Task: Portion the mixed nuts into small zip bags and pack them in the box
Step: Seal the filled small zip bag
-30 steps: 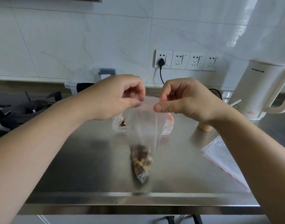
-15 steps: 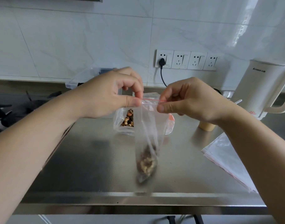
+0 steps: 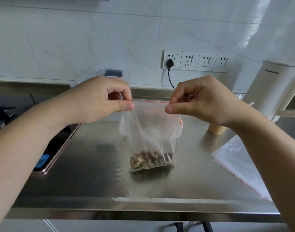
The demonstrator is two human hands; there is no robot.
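Hands have spread apart since a second ago: my left hand [image 3: 99, 100] and right hand [image 3: 200, 101] were nearly touching over a bunched bag mouth, and now the red zip strip [image 3: 150, 101] runs taut and straight between them. Each hand pinches one end of that strip, thumb against curled forefinger. The small zip bag [image 3: 151, 136] hangs flat below my fingertips, its portion of mixed nuts [image 3: 151, 160] settled along the bottom edge, which sits at or just above the steel counter [image 3: 99, 178]. I judge the seal lined up or freshly pressed; I cannot tell whether it is closed along its whole length. Behind my left knuckles the clear storage box [image 3: 113, 74] waits, and beyond the hanging bag sits the larger nut bag [image 3: 176, 129]. Spare zip bags [image 3: 240, 166] lie under my right wrist.
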